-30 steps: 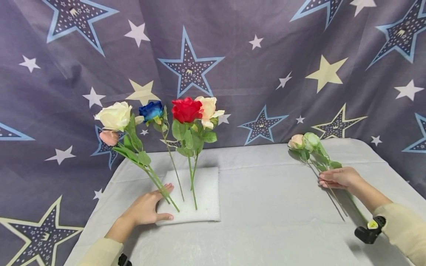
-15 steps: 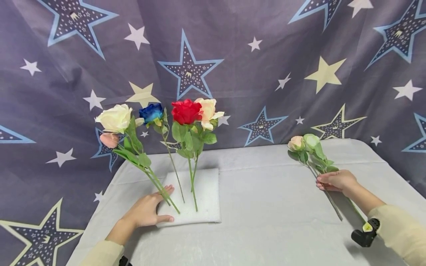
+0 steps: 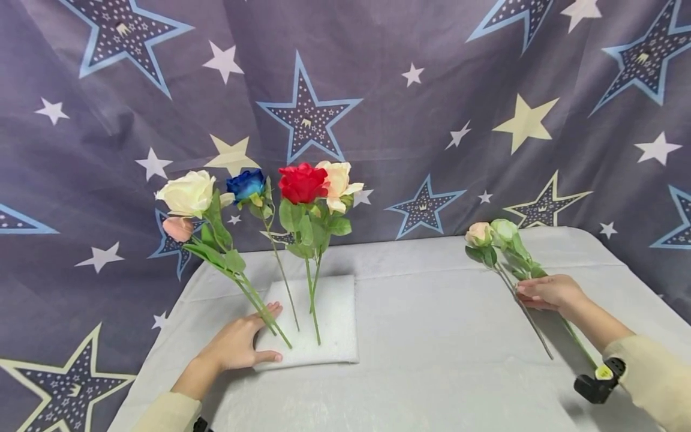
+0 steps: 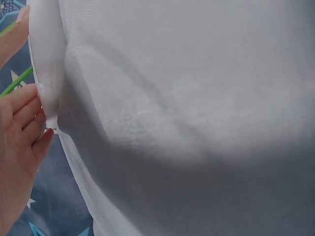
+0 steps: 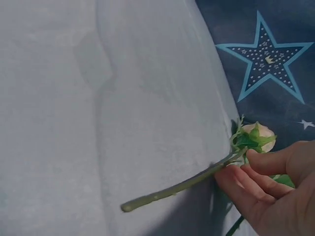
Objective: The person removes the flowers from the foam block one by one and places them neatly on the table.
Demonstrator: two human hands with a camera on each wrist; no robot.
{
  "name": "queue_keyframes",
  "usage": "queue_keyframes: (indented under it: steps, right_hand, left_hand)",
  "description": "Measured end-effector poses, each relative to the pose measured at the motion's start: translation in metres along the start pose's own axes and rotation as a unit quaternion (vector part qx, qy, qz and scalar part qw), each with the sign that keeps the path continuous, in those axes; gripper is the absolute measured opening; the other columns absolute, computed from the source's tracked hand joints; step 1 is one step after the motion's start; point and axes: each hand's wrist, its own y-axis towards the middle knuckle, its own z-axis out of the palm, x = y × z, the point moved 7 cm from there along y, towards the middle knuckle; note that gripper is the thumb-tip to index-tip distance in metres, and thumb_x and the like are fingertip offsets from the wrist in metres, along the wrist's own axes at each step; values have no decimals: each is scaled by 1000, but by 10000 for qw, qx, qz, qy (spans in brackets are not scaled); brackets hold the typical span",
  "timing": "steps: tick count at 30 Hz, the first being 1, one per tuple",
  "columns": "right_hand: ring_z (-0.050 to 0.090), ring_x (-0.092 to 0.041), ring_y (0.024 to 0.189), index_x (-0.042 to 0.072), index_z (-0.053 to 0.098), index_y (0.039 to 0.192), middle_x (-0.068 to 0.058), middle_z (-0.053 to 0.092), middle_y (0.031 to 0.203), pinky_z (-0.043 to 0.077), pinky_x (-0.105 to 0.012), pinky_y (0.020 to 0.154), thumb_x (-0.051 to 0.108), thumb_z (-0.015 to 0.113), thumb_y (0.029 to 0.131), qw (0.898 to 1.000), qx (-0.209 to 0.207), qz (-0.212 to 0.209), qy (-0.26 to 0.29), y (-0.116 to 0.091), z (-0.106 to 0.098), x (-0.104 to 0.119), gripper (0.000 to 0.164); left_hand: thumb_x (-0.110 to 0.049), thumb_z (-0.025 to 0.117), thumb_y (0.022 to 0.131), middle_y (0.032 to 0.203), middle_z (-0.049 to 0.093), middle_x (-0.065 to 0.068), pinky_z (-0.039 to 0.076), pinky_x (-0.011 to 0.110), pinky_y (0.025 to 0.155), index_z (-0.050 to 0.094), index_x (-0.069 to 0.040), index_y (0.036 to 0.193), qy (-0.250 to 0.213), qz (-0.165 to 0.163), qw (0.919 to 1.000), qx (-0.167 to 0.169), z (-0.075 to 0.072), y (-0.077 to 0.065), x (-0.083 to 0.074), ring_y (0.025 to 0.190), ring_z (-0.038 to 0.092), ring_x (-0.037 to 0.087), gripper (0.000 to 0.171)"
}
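My left hand [image 3: 234, 342] spreads over the left side of a white foam block [image 3: 340, 318], its thumb along the front edge. Standing in the block are a white rose [image 3: 186, 193], a pink tulip [image 3: 178, 228], a blue rose [image 3: 246, 185], a red rose [image 3: 303, 183] and a peach rose [image 3: 337, 181]. My right hand [image 3: 550, 292] is at the stems of two flowers at the right. Thumb and fingertips pinch the stem [image 5: 177, 188] of a pale pink rose [image 3: 478, 234]. A pale green rose [image 3: 504, 230] lies beside it, its stem passing under my hand.
A grey-white cloth [image 3: 432, 336] covers the table. Behind it hangs a dark curtain [image 3: 378, 132] printed with stars. A black wrist camera [image 3: 599, 381] sits on my right wrist, close over the lower end of the green rose's stem.
The pale pink rose's stem has swung slightly left, its lower end moving away from my right wrist. My right hand has shifted only a little. My left hand stays on the foam block.
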Motion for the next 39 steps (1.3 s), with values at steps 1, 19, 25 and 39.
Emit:
queue_keyframes:
  steps: [1, 19, 25, 39]
  right_hand:
    - [68, -4, 70, -23, 46, 122, 8, 70, 75, 59, -29, 76, 1, 61, 87, 10000, 19, -24, -15, -1, 0, 1, 45]
    - [64, 6, 82, -19, 40, 129, -7, 70, 107, 56, -22, 82, 12, 64, 89, 9865, 310, -1435, -721, -30, 59, 52, 56]
    - [66, 2, 87, -19, 38, 131, -5, 70, 108, 54, -26, 88, 6, 60, 90, 9864, 736, -1441, -290, -25, 98, 64, 54]
    - [66, -17, 97, -8, 55, 123, -22, 63, 119, 52, -39, 94, 9, 64, 87, 9860, 853, -1390, -340, -8, 193, 81, 41]
  left_hand:
    - [-65, 70, 67, 141, 49, 10, 42, 48, 103, 46, -12, 139, -29, -20, 10000, -4, 0, 0, 0, 125, 51, 32, 93]
    - [-64, 70, 67, 142, 48, 8, 41, 49, 105, 46, -11, 139, 10, -40, 10000, 35, 0, 1, 0, 128, 48, 32, 92]
    - [-65, 69, 68, 142, 48, 8, 41, 48, 104, 46, -11, 139, 23, -15, 10000, 46, 0, 0, 0, 127, 48, 32, 92]
    - [-65, 69, 68, 141, 48, 9, 42, 49, 103, 46, -11, 139, 8, -42, 10000, 18, -1, -1, -1, 125, 50, 33, 92]
